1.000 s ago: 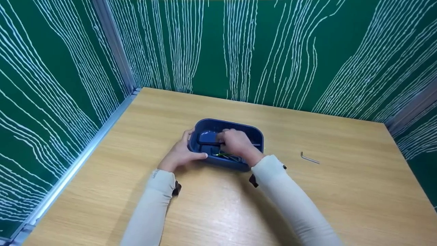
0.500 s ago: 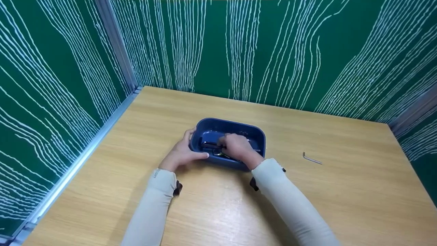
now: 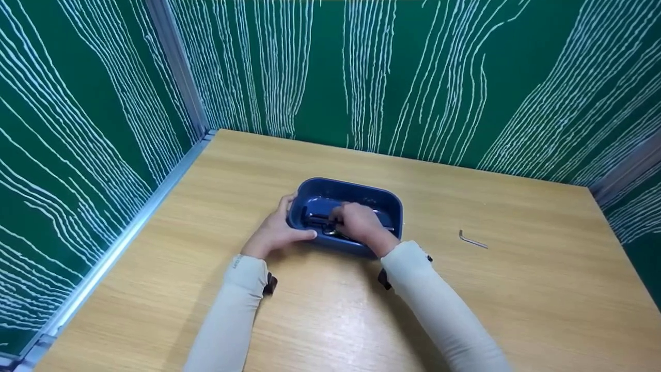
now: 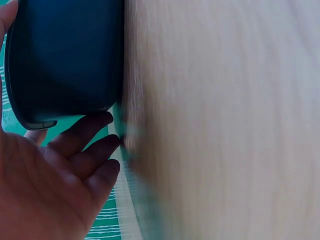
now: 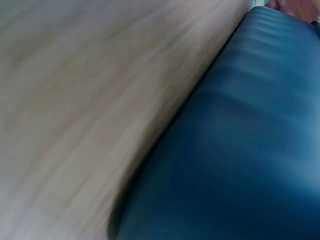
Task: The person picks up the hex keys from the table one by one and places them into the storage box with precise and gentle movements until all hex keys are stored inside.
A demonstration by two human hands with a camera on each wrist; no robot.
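A deep blue box with rounded corners stands on the table, several dark and metallic things lying in it. My left hand holds the box's left end, thumb on the near rim. From the left wrist view, fingers of that hand lie along the box's outer wall. Inside the box, my right hand has its fingers curled at the end of a black bar-shaped tool; the fingertips are partly hidden. The right wrist view has only the box's outer wall, with that hand out of sight.
A silver hex key lies on the wooden table to the right of the box. Green panels with white wavy lines close off the back and the sides.
The black tool has dropped lower into the box at my right fingers, its left end shifting slightly right. The left hand keeps its place on the box.
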